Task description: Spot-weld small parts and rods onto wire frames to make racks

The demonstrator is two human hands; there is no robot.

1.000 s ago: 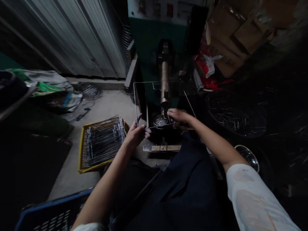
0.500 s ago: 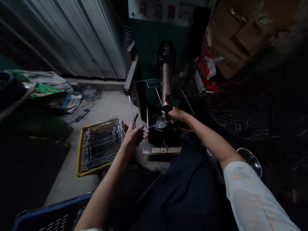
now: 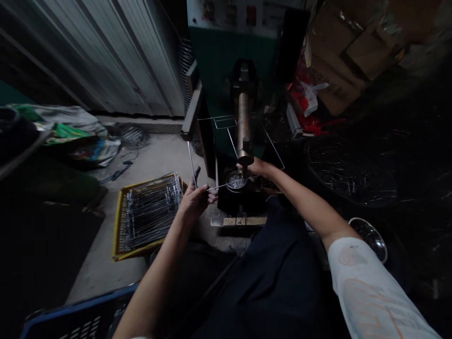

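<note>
Wire frame [image 3: 218, 187] spread either side of machine arm [image 3: 243, 120]. Left hand [image 3: 194, 200] holds near-left corner; right hand [image 3: 257, 167] part-hidden, can't tell its grip. Looks light, stiff yet springy, likely slick; corners best hold.

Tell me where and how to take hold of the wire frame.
Grip the wire frame at its near left corner, probably best from the left: two thin sides meet there, clear of the metal arm, and the left hand holds it there.
</note>
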